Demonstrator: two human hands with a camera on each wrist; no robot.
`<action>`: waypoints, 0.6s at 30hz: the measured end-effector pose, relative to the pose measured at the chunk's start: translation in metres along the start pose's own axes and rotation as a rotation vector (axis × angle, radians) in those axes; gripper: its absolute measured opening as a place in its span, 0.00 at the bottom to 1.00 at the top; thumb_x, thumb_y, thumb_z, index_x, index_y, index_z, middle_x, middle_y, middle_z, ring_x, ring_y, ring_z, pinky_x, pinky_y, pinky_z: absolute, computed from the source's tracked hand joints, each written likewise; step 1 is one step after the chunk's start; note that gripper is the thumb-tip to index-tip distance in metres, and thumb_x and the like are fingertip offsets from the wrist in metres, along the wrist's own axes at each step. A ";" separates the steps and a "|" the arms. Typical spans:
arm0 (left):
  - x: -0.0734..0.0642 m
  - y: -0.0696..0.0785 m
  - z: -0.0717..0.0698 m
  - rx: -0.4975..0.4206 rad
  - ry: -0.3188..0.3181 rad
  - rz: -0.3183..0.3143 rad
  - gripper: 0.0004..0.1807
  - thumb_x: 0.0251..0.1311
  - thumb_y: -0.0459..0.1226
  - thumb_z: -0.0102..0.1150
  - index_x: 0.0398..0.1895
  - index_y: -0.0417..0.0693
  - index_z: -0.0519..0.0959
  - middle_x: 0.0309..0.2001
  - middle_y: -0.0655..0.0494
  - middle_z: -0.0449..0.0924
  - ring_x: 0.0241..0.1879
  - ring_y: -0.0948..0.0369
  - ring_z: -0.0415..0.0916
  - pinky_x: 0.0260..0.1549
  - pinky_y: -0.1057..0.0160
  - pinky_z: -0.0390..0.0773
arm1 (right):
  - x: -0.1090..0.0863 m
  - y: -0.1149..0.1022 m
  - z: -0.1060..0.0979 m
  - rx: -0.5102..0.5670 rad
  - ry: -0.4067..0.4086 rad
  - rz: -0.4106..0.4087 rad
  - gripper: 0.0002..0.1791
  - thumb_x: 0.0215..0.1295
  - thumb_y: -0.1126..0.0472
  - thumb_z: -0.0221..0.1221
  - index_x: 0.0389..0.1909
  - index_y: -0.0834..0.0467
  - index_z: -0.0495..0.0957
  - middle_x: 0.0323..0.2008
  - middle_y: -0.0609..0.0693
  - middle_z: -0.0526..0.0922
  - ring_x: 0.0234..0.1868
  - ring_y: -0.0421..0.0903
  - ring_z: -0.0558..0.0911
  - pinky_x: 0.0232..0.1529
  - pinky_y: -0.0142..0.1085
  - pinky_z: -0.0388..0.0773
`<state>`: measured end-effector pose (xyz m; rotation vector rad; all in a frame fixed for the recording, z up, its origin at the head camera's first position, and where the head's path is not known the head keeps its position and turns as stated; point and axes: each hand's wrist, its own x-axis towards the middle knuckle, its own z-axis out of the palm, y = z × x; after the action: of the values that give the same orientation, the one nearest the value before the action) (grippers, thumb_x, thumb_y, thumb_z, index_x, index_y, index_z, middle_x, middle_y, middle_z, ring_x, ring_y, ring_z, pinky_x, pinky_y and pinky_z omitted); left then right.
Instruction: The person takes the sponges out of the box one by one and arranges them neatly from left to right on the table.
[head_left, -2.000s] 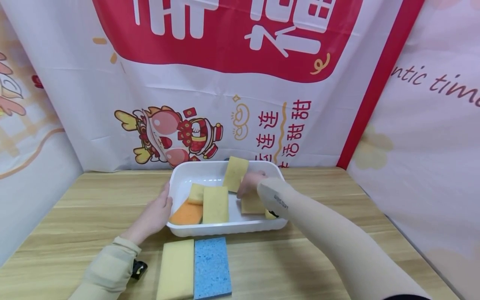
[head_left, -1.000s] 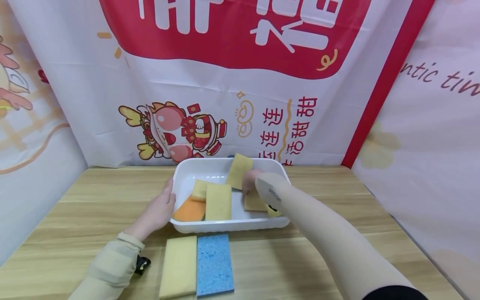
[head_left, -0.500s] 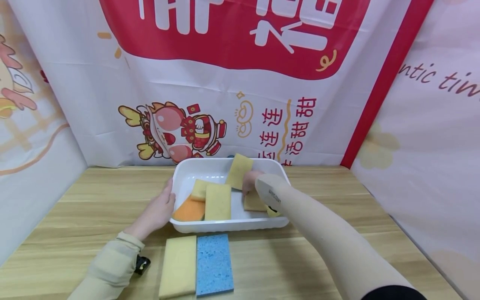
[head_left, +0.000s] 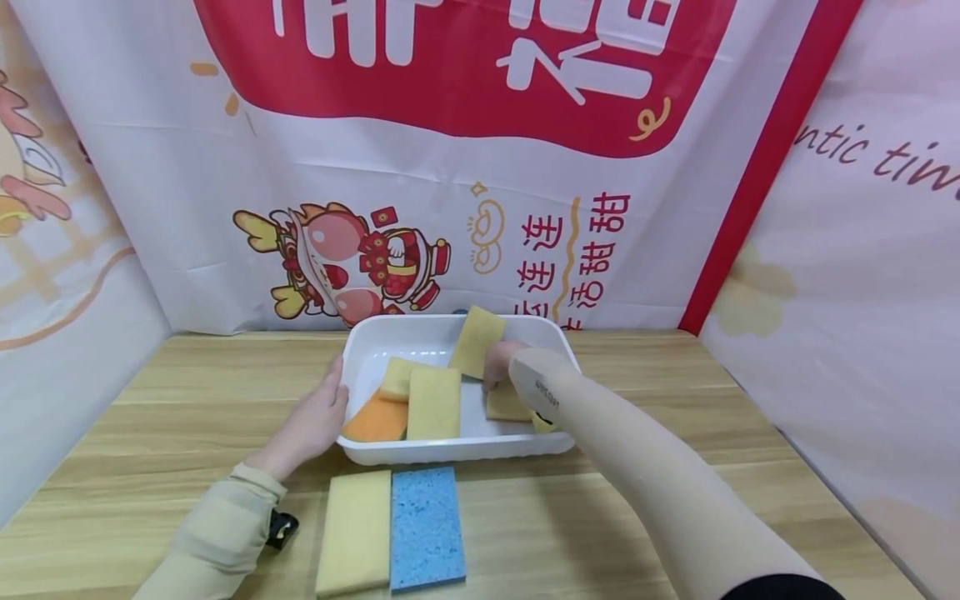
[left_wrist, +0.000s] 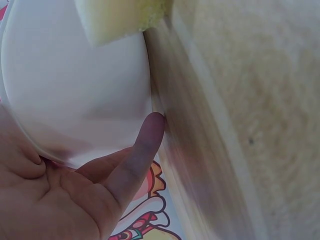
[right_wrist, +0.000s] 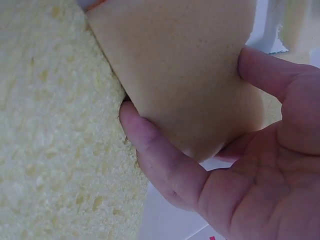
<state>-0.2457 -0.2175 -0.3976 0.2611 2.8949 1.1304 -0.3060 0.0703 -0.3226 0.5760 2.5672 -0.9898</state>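
A white plastic tray (head_left: 457, 454) holding several sponges stands on the table. My left hand (head_left: 306, 425) rests against its left outer wall; in the left wrist view the fingers (left_wrist: 142, 145) lie extended along the curved wall (left_wrist: 75, 90). My right hand (head_left: 502, 364) reaches into the right part of the tray and grips a beige sponge (head_left: 510, 404). In the right wrist view the thumb presses one edge of that beige sponge (right_wrist: 185, 70), with fingers on the other. A porous yellow sponge (right_wrist: 55, 125) sits close beside those fingers. The forearm hides part of the tray's right end.
Inside the tray are an orange sponge (head_left: 378, 419), a yellow sponge (head_left: 435, 404), and another yellow sponge (head_left: 477, 340) leaning on the back wall. In front lie a yellow sponge (head_left: 355, 533) and a blue sponge (head_left: 427, 529), side by side. A printed cloth (head_left: 375, 158) hangs behind.
The head view has shifted slightly. Both hands keep their places, the left at the tray's side and the right on the beige sponge; the sponges have not visibly moved.
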 end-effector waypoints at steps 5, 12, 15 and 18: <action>0.000 0.000 0.000 -0.001 -0.002 -0.002 0.32 0.79 0.42 0.25 0.77 0.37 0.33 0.74 0.32 0.42 0.70 0.36 0.47 0.65 0.38 0.51 | 0.014 0.001 0.007 0.004 0.025 0.029 0.34 0.35 0.63 0.75 0.48 0.52 0.74 0.46 0.51 0.74 0.46 0.54 0.70 0.51 0.54 0.70; 0.001 0.000 0.001 0.010 -0.003 -0.008 0.32 0.79 0.42 0.25 0.77 0.37 0.33 0.74 0.31 0.43 0.70 0.36 0.49 0.65 0.38 0.52 | 0.025 0.000 0.011 -0.217 -0.034 -0.070 0.27 0.44 0.61 0.74 0.48 0.53 0.76 0.46 0.50 0.76 0.47 0.51 0.72 0.53 0.49 0.71; 0.002 -0.001 0.001 0.015 0.003 -0.002 0.32 0.79 0.41 0.25 0.77 0.37 0.33 0.74 0.31 0.43 0.70 0.36 0.48 0.65 0.38 0.51 | 0.022 -0.002 0.011 -0.353 -0.072 -0.151 0.22 0.51 0.59 0.72 0.48 0.56 0.78 0.46 0.51 0.77 0.48 0.50 0.73 0.56 0.45 0.70; 0.002 -0.002 0.001 0.023 0.012 0.005 0.32 0.78 0.41 0.26 0.77 0.36 0.34 0.73 0.30 0.45 0.69 0.36 0.50 0.65 0.38 0.52 | 0.029 -0.004 0.014 -0.468 -0.094 -0.205 0.19 0.56 0.57 0.70 0.47 0.58 0.80 0.46 0.51 0.78 0.48 0.49 0.74 0.57 0.44 0.70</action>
<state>-0.2475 -0.2181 -0.3998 0.2625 2.9212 1.1032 -0.3305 0.0657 -0.3427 0.1387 2.6765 -0.4253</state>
